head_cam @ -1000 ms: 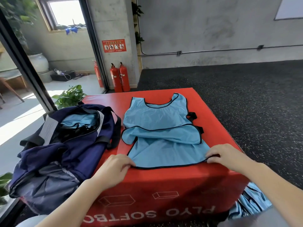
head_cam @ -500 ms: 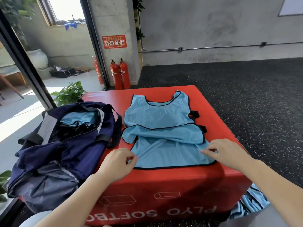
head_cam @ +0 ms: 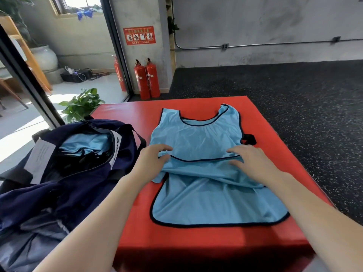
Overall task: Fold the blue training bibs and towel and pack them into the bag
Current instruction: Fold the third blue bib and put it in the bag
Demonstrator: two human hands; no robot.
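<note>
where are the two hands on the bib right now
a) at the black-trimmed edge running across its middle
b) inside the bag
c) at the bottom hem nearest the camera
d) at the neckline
a: the left hand and right hand sit at either end of the trimmed edge crossing the middle of the blue bib, far from its bottom hem and neckline.

Red padded box (head_cam: 198,250) on speckled black floor (head_cam: 306,107), blue bib (head_cam: 212,199) and navy bag (head_cam: 64,185) directly atop.

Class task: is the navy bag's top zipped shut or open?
Open. The navy bag gapes at the top, showing light blue fabric inside it.
</note>
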